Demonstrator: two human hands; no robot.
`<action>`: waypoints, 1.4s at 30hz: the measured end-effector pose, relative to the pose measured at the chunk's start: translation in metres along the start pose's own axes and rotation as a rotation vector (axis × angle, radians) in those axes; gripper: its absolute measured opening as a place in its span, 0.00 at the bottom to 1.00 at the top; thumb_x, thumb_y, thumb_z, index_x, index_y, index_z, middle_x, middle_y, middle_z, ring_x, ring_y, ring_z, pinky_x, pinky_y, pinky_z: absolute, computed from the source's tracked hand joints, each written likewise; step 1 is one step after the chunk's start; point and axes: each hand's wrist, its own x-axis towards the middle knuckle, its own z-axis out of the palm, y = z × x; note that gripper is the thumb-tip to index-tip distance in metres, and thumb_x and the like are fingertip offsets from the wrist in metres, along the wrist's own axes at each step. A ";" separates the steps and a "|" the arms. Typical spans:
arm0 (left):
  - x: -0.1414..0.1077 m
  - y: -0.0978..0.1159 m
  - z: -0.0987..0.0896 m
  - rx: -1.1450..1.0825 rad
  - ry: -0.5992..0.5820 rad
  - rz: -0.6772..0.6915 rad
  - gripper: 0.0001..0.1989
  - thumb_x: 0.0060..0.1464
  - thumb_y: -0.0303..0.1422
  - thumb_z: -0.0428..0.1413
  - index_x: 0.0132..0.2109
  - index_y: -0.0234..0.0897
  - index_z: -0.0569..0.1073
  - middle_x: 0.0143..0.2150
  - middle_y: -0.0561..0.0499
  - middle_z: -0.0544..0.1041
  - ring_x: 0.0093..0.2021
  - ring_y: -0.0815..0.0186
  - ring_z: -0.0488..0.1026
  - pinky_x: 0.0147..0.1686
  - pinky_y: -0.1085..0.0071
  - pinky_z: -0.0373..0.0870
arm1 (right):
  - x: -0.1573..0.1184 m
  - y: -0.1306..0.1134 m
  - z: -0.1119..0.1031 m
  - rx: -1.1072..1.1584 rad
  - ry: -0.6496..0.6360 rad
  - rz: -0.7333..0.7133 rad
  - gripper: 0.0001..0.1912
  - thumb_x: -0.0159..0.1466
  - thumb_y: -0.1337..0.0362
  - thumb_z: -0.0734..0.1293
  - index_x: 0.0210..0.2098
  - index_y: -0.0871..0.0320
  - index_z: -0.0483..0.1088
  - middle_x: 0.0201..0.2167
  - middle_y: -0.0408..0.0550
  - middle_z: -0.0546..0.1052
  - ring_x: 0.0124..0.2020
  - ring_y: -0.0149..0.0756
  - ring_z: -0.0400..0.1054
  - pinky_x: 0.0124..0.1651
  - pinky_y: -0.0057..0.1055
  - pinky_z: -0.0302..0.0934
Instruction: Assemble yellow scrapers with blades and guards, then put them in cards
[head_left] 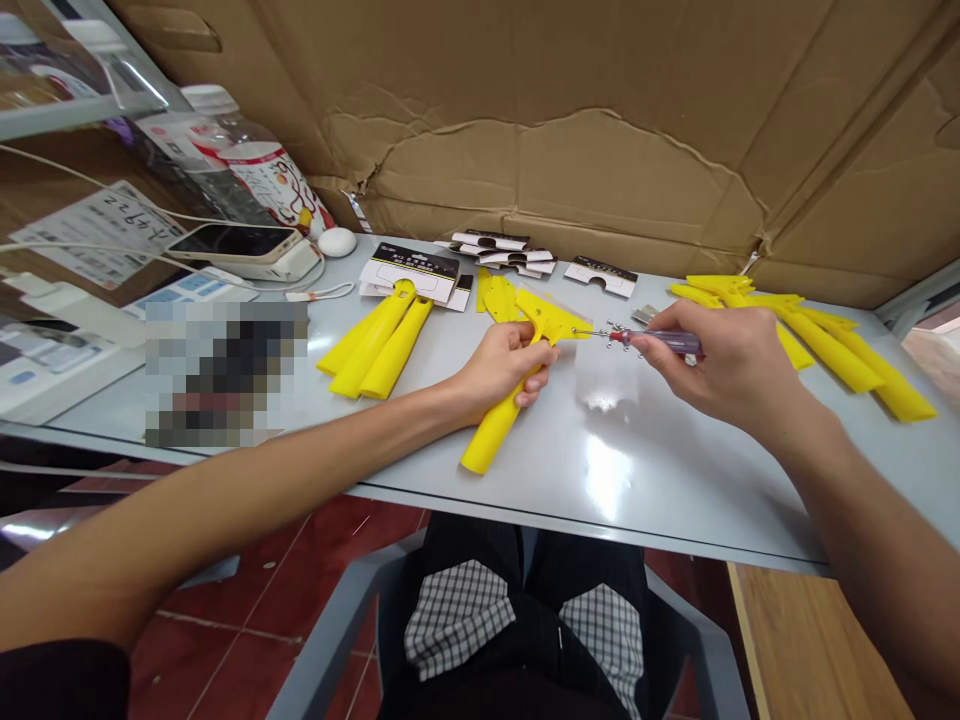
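My left hand (514, 372) is wrapped round the handle of a yellow plastic scraper (491, 435), whose flared head points up and away. In my right hand (724, 365) is a screwdriver (675, 342) with a translucent purple handle. Its thin shaft reaches left, and the tip meets a screw at the right side of the scraper's head. Small shiny screws (611, 345) lie on the table around the shaft. Behind the held scraper are flat yellow plates (499, 298). More yellow handles (840, 345) are piled to the right of my right hand.
On the left, several yellow scrapers (382, 345) lie with black-and-white cards (412, 270). More cards (502, 250) are stacked at the back against the cardboard (562, 180). A phone (232, 245), cables and bottles (255, 160) crowd the left end. The table's front edge (525, 520) runs above my lap.
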 end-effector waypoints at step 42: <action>0.000 -0.001 0.000 0.003 -0.013 0.011 0.09 0.55 0.27 0.61 0.33 0.38 0.67 0.17 0.60 0.65 0.12 0.76 0.57 0.13 0.78 0.54 | 0.000 -0.003 -0.003 0.110 -0.003 -0.079 0.04 0.69 0.65 0.69 0.44 0.52 0.72 0.39 0.46 0.84 0.29 0.37 0.75 0.33 0.36 0.66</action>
